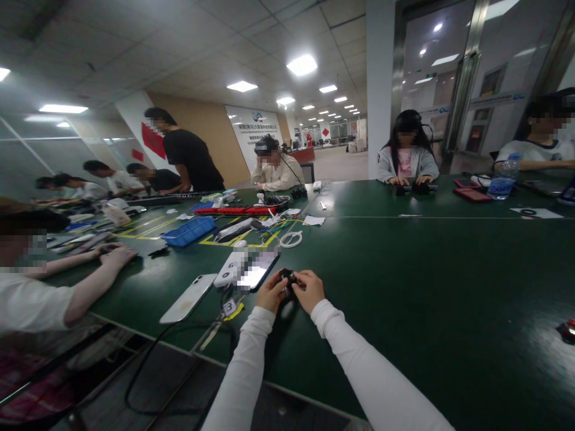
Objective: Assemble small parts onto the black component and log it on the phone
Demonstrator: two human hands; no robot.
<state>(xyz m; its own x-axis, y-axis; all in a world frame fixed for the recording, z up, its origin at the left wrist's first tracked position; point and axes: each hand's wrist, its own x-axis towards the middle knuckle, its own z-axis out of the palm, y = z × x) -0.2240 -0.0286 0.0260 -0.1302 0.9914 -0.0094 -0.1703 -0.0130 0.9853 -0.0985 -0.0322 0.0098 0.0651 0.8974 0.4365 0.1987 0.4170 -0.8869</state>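
Both my hands meet over the green table (404,281) near its front edge, in white sleeves. My left hand (271,293) and my right hand (309,290) are closed around a small black object (287,280) held between them, just above the table top. What the object is I cannot make out. A lit phone (258,270) lies just left of my hands, beside a white device (228,270) and a face-down silver phone (188,297).
A person at my left rests a hand (114,254) on the table. A blue tray (188,230), cables and a white ring (291,239) lie further back. People sit across the table; a water bottle (503,176) stands far right. A cable (148,359) hangs off the front edge.
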